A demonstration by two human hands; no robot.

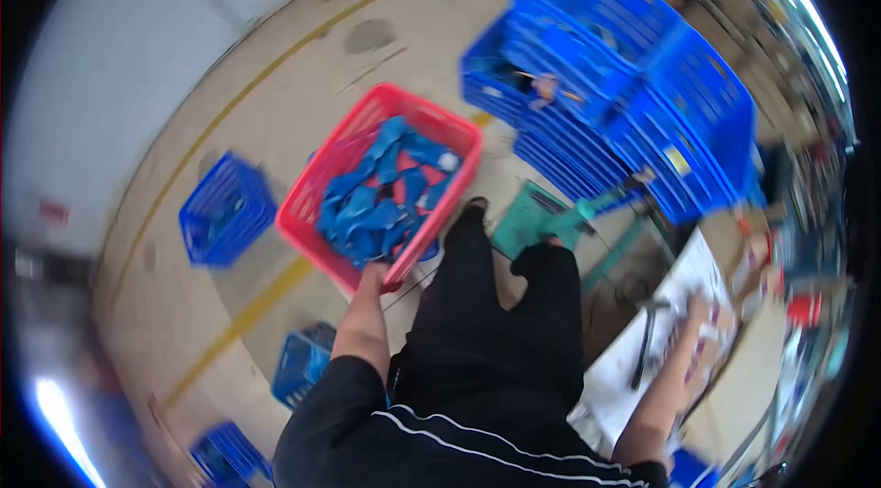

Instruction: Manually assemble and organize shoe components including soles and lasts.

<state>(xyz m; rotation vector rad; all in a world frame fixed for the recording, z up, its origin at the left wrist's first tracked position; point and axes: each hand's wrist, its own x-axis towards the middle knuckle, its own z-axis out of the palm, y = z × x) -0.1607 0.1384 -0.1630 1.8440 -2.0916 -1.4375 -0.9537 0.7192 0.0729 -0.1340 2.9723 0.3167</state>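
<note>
Left hand (374, 275) grips the rim of a red basket (321, 190) of blue pieces (385, 194); right hand (702, 315) lies flat, fingers spread, on the desk (615, 378).

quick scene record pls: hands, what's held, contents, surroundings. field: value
left hand: grips the near rim of the red basket, held above the floor
right hand: rests on the white table at the right; blurred, cannot tell if it holds anything
basket contents: blue parts, piled
stack: blue crates, ahead on the right
floor: single blue crate at the left, yellow line
image: motion-blurred
</note>
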